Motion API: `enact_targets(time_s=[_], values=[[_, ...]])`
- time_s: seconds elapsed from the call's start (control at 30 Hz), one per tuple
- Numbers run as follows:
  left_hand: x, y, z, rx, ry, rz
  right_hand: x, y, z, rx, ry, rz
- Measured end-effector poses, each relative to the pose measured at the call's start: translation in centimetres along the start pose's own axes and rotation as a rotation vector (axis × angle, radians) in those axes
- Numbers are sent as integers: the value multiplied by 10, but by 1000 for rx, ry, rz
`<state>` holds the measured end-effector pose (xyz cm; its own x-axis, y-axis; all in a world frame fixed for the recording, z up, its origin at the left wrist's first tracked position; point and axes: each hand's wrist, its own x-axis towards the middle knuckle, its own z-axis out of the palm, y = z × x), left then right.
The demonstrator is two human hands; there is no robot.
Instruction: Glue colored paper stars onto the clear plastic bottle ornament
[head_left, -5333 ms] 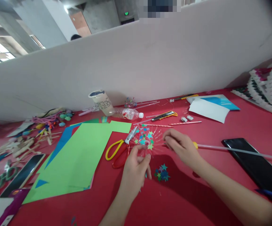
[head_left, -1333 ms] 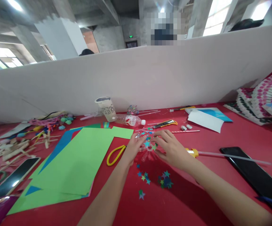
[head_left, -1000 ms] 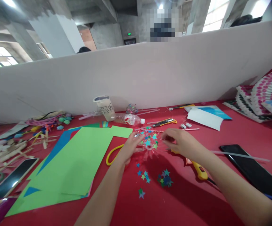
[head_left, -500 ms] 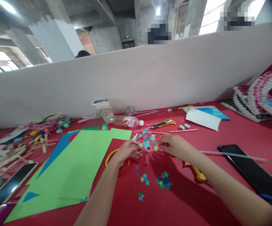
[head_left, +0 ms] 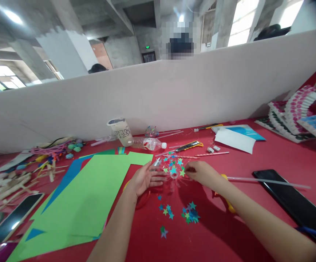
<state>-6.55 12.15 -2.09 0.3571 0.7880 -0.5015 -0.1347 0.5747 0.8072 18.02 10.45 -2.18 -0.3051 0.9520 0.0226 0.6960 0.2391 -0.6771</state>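
A clear plastic fan-shaped piece (head_left: 172,168) covered with small coloured stars lies on the red table (head_left: 256,160). My left hand (head_left: 143,179) rests at its left edge, fingers loosely curled against it. My right hand (head_left: 202,172) is at its right edge with fingertips pinched together on something I cannot make out. Loose paper stars (head_left: 189,214) lie just in front of both hands. A yellow glue gun (head_left: 227,202) is partly hidden under my right forearm, and red-and-yellow scissors (head_left: 142,198) under my left hand.
Green and blue paper sheets (head_left: 92,189) lie left. A cup (head_left: 120,131), a lying bottle (head_left: 147,143), a utility knife (head_left: 188,146) and white paper (head_left: 237,140) stand behind. A phone (head_left: 286,198) and clear stick (head_left: 267,181) lie right; a second phone (head_left: 12,225) and craft sticks left.
My right hand set the glue gun down near my forearm and returned to the star-covered piece. My left hand stayed at its left edge. The camera tilted slightly.
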Motion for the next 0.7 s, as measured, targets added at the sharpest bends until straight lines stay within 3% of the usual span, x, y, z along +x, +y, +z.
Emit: enact_targets(time_s=[0.17,0.33,0.53,0.7], values=[[0,-3,9,-54,-66,-2,-1,-9,2,62,14,-4],[-9,6,23,-137,-84,119,-7,-19,-9,177,92,-5],[-27,12,41,-154,8,275,-19,-37,-35,420,132,-8],[-43,4,60,-88,88,364,-29,-51,-52,815,117,76]])
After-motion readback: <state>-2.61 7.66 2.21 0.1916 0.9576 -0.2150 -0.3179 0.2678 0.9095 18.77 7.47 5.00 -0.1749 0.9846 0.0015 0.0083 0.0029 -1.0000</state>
